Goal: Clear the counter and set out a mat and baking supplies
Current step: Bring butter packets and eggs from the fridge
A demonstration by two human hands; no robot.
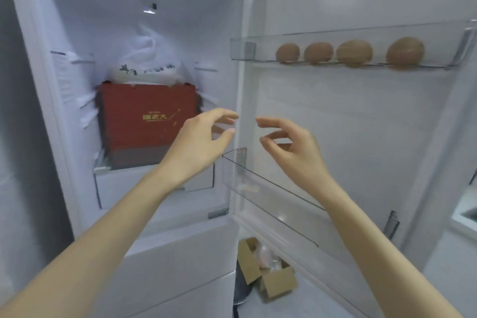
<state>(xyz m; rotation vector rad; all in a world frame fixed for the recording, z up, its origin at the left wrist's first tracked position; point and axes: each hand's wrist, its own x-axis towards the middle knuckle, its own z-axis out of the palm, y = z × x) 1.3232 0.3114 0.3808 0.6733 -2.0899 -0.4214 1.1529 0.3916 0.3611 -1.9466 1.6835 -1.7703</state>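
The fridge (103, 20) stands open, its door (361, 124) swung out to the right. Four brown eggs (354, 53) sit in a row in the clear top shelf (258, 50) of the door. Each lies on its side with its long axis running along the shelf. The three nearer the hinge lie close together, and the fourth lies a little apart toward the shelf's outer end.

Both hands are raised below the top shelf and hold nothing. The left hand (204, 142) is under the shelf's hinge end, fingers loosely curled and thumb apart from them. The right hand (291, 147) is just beside it, under the first eggs, with its fingers likewise loosely bent and spread. The hands are near each other but do not touch, and neither reaches the eggs.

Below the top shelf, a second clear shelf (271, 188) on the door passes under the right wrist. Left of the top shelf, inside the fridge, a red box (147, 121) stands upright with a white bag (147, 67) on top. Far below, on the floor, lies an open carton (268, 273).
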